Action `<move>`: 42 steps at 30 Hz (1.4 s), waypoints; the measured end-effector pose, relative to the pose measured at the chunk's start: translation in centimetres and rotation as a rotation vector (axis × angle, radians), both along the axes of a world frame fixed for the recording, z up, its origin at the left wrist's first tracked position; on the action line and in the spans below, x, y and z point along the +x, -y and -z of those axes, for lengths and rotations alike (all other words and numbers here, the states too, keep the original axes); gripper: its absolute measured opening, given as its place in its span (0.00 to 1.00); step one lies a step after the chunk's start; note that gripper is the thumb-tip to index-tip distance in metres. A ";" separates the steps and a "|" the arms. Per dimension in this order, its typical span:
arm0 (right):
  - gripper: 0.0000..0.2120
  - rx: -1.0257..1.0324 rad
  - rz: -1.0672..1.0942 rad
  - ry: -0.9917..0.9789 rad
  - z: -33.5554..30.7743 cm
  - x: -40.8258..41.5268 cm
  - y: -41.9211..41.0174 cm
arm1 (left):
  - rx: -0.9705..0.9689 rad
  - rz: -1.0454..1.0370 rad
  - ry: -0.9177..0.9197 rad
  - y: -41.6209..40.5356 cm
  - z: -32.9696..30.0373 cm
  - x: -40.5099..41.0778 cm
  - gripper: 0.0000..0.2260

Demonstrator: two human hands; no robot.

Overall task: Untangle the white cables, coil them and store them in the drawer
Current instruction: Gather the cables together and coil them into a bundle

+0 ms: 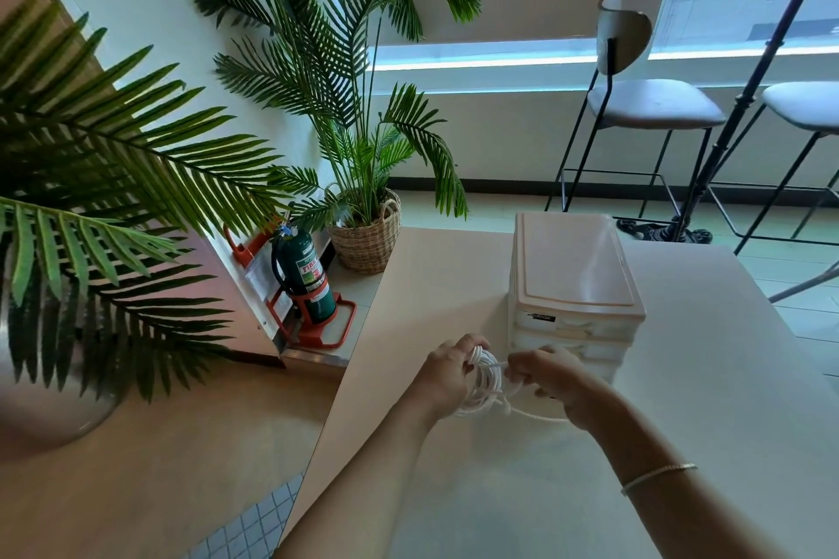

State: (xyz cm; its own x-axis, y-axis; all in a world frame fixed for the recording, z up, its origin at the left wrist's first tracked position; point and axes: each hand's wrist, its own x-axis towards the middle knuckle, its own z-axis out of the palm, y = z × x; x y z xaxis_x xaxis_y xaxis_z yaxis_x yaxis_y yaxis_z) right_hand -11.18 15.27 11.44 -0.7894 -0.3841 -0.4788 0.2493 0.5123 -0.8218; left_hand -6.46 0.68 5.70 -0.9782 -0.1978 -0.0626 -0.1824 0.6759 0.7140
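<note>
A round coil of thin white cable (485, 381) is held above the smooth pale table (708, 399), at 6 o'clock of the glossy cream plastic drawer unit (574, 286). The left hand (447, 377) curls its fingers round the coil's loops; the right hand (547, 374) pinches a strand against it. A loose end trails toward 3 o'clock on the tabletop.

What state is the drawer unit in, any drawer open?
All shut, as far as shown: the drawer unit's visible fronts sit flush. The right hand hides part of the lowest one.
</note>
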 end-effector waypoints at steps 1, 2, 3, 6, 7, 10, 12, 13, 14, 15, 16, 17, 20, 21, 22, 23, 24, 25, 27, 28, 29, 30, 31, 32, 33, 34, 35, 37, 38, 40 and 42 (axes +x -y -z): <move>0.05 -0.023 0.018 0.023 -0.1 -0.2 -0.3 | -0.017 0.006 0.019 0.2 0.0 0.0 0.16; 0.07 -0.063 0.043 0.063 -0.2 -0.3 -0.5 | -0.043 0.011 0.041 0.5 0.0 0.1 0.16; 0.09 -0.120 0.071 0.117 -0.3 -0.5 -0.8 | -0.071 0.013 0.062 0.8 0.1 0.2 0.17; 0.18 -0.265 0.105 0.232 -1.1 -1.0 -2.1 | -0.102 0.013 0.122 1.7 0.3 0.7 0.19; 0.19 -0.288 0.094 0.241 -1.3 -1.3 -2.5 | -0.102 0.013 0.143 2.0 0.4 0.9 0.20; 0.19 -0.349 0.018 0.235 -1.7 -1.9 -3.7 | -0.097 0.007 0.177 2.5 0.6 1.2 0.19; 0.15 -0.406 -0.038 0.263 -1.5 -2.1 -4.3 | -0.132 -0.002 0.189 2.7 0.5 1.3 0.19; 0.12 -0.429 -0.063 0.287 -1.5 -2.0 -4.7 | -0.164 -0.011 0.193 2.9 0.5 1.4 0.18; 0.10 -0.442 -0.097 0.321 -1.3 -2.0 -5.0 | -0.196 -0.022 0.195 3.2 0.6 1.5 0.19; 0.09 -0.436 -0.151 0.355 -1.2 -2.1 -5.5 | -0.227 -0.037 0.196 3.5 0.7 1.7 0.19; 0.08 -0.393 -0.220 0.369 -1.1 -2.3 -6.0 | -0.258 -0.049 0.195 3.9 0.9 1.9 0.19; 0.07 -0.306 -0.300 0.352 -1.1 -2.5 -6.5 | -0.282 -0.062 0.202 4.3 1.1 2.1 0.18; 0.08 0.028 -0.474 0.261 -0.9 -3.3 -7.7 | -0.327 -0.070 0.227 4.9 1.3 2.7 0.18; 0.08 0.108 -0.476 0.241 -0.9 -3.6 -8.0 | -0.348 -0.068 0.238 5.0 1.2 2.8 0.19; 0.10 0.168 -0.460 0.222 -0.7 -3.9 -8.2 | -0.379 -0.067 0.242 5.1 1.2 3.0 0.19; 0.11 0.207 -0.430 0.204 -0.6 -4.0 -8.3 | -0.411 -0.067 0.248 5.2 1.1 3.1 0.20; 0.11 0.237 -0.394 0.181 -0.5 -4.1 -8.5 | -0.438 -0.062 0.265 5.5 1.1 3.2 0.20; 0.10 0.260 -0.350 0.149 -0.3 -4.2 -8.6 | -0.432 -0.059 0.286 5.7 1.0 3.3 0.21; 0.10 0.291 -0.240 0.064 0.8 -4.5 -8.8 | -0.315 -0.056 0.353 6.1 0.9 3.4 0.23; 0.11 0.301 -0.174 0.030 1.5 -4.6 -8.9 | -0.230 -0.053 0.387 6.2 0.9 3.3 0.23; 0.11 0.317 -0.120 0.008 2.3 -4.7 -8.9 | -0.143 -0.047 0.409 6.2 0.7 3.2 0.21; 0.11 0.342 -0.085 0.001 3.1 -4.7 -8.8 | -0.060 -0.039 0.421 6.3 0.6 3.1 0.19; 0.11 0.375 -0.064 0.004 3.9 -4.5 -8.8 | 0.016 -0.020 0.427 6.3 0.5 3.0 0.16; 0.10 0.406 -0.044 0.019 4.7 -4.4 -8.7 | 0.091 0.005 0.430 6.2 0.3 3.0 0.16; 0.10 0.434 -0.021 0.040 5.4 -4.1 -8.6 | 0.171 0.025 0.429 6.0 0.1 3.0 0.15; 0.10 0.458 0.003 0.064 5.9 -3.8 -8.5 | 0.257 0.034 0.425 5.9 -0.1 3.1 0.15; 0.10 0.468 0.030 0.078 6.4 -3.6 -8.4 | 0.346 0.035 0.421 5.8 -0.3 3.3 0.14; 0.11 0.467 0.080 0.090 7.3 -3.2 -8.3 | 0.513 0.031 0.421 5.6 -0.3 3.4 0.11; 0.12 0.471 0.097 0.087 7.6 -3.0 -8.3 | 0.560 0.037 0.426 5.4 -0.3 3.4 0.10; 0.11 0.556 0.013 0.032 7.5 -2.5 -7.9 | 0.576 0.058 0.440 5.0 0.0 3.3 0.09; 0.12 0.725 -0.235 -0.138 6.6 -1.6 -7.1 | 0.575 0.061 0.435 4.5 -0.2 3.2 0.09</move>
